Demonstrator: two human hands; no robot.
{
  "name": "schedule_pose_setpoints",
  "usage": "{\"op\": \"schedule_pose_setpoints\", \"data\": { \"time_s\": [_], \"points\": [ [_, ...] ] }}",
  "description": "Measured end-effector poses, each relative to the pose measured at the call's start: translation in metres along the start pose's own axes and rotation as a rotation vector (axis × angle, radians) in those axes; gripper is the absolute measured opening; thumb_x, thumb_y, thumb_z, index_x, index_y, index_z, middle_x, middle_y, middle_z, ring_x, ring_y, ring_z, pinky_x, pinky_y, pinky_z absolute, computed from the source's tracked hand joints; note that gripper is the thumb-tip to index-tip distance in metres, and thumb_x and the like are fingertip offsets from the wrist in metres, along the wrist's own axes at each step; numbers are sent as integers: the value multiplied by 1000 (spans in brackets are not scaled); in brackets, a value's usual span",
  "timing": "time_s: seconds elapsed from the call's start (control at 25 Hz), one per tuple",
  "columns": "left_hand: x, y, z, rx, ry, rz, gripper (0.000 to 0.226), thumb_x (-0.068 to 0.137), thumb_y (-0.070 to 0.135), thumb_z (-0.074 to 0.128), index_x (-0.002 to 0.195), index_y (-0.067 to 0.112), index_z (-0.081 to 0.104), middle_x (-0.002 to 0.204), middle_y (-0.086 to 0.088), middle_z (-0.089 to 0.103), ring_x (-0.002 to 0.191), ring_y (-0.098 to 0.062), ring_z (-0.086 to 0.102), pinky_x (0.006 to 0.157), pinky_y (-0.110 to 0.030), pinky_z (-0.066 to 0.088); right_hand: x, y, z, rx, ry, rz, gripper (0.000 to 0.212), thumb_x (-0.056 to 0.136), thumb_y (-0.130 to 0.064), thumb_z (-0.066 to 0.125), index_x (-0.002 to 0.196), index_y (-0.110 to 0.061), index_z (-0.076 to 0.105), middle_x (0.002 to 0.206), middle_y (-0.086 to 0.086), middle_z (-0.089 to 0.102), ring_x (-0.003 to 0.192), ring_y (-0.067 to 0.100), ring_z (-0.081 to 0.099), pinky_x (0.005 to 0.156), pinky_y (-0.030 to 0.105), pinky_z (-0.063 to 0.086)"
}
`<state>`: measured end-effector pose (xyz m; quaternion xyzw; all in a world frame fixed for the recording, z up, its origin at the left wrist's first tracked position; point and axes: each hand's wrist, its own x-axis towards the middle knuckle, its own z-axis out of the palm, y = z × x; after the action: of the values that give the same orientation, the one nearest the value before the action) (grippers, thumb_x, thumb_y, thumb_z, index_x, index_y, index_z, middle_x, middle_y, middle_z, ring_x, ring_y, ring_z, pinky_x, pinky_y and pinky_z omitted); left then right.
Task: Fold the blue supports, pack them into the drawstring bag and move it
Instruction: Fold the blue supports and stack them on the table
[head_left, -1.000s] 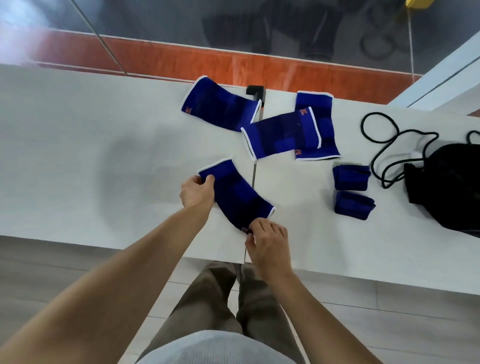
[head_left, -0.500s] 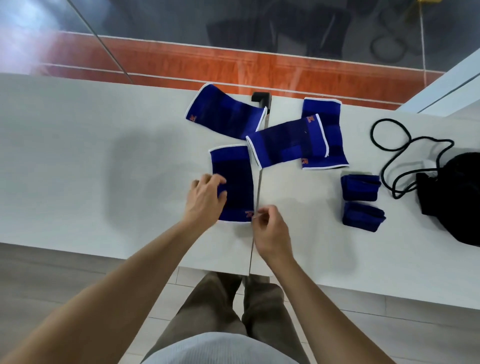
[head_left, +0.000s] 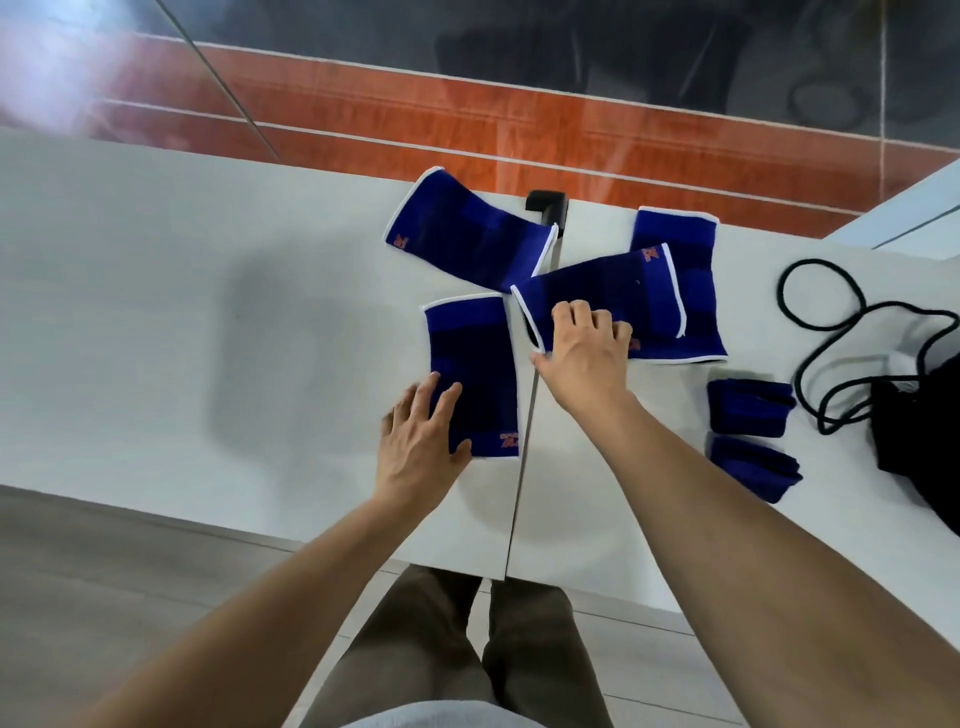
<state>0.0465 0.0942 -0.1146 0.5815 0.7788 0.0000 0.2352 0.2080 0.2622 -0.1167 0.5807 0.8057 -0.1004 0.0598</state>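
Note:
A flat blue support (head_left: 472, 353) lies lengthwise near the table's front edge, and my left hand (head_left: 421, 447) presses on its near left corner with fingers spread. My right hand (head_left: 587, 353) has its fingers curled on the near left end of a second blue support (head_left: 613, 286), thumb at its white rim. That support overlaps a third one (head_left: 696, 322) to the right. Another flat support (head_left: 467, 234) lies at the back. Two folded supports (head_left: 748, 405) (head_left: 753, 467) sit beside the black drawstring bag (head_left: 919, 431) at the right edge.
The bag's black cord (head_left: 821, 322) loops over the white table (head_left: 156, 312) at the right. A black clamp (head_left: 545, 205) sits at the far edge, on the seam between two tabletops. Beyond the table is a red and dark floor.
The near support has been turned to lie straight. My right hand let go of its near corner and moved forward onto the middle support. My left hand slid to the near left corner.

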Motion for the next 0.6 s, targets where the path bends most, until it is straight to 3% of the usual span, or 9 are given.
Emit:
{"op": "schedule_pose_setpoints", "data": {
  "time_s": [0.08, 0.16, 0.28, 0.44, 0.52, 0.6],
  "points": [
    [1, -1, 0, -12, 8, 13, 75, 92, 44, 62, 155, 25, 27, 164, -6, 22, 149, -30, 20, 119, -46, 26, 3, 6, 1, -77, 57, -62, 38, 89, -23, 66, 123, -15, 52, 116, 6, 59, 104, 31, 57, 91, 44, 39],
    [2, -1, 0, -2, 4, 17, 74, 91, 43, 63, 154, 24, 28, 163, -7, 23, 148, -31, 22, 118, -45, 26, -2, 15, -1, 10, 158, -84, 19, 90, -13, 62, 108, -14, 57, 98, 5, 62, 90, 30, 59, 86, 42, 39],
    [1, 3, -5, 10, -4, 26, 73, 88, 42, 66, 151, 22, 34, 159, -9, 30, 140, -33, 33, 115, -45, 32, -20, 29, -22, 340, 321, -35, 8, 95, -17, 58, 102, -15, 56, 85, -2, 61, 79, 22, 58, 81, 40, 42],
    [0, 24, -24, -73, 33, 6, 54, 90, 38, 64, 138, 19, 49, 144, -7, 43, 125, -32, 45, 107, -42, 39, -60, 39, -69, 659, 399, -42, 11, 96, -23, 63, 104, -15, 60, 90, -4, 68, 78, 17, 64, 73, 44, 54],
    [3, 53, -50, -347, 50, 18, 40, 97, 40, 56, 132, 21, 57, 135, 1, 55, 119, -24, 51, 103, -38, 44, -81, 31, -87, 700, 417, -47, 15, 94, -25, 67, 104, -16, 61, 92, -4, 71, 80, 16, 66, 70, 41, 56],
    [5, 89, -80, -833, -54, -15, 34, 98, 45, 55, 124, 24, 63, 120, 7, 67, 110, -12, 62, 96, -34, 52, -98, 17, -96, 730, 353, -71, 16, 93, -29, 69, 104, -18, 63, 91, -9, 70, 80, 11, 65, 72, 31, 55]
  ]
}}
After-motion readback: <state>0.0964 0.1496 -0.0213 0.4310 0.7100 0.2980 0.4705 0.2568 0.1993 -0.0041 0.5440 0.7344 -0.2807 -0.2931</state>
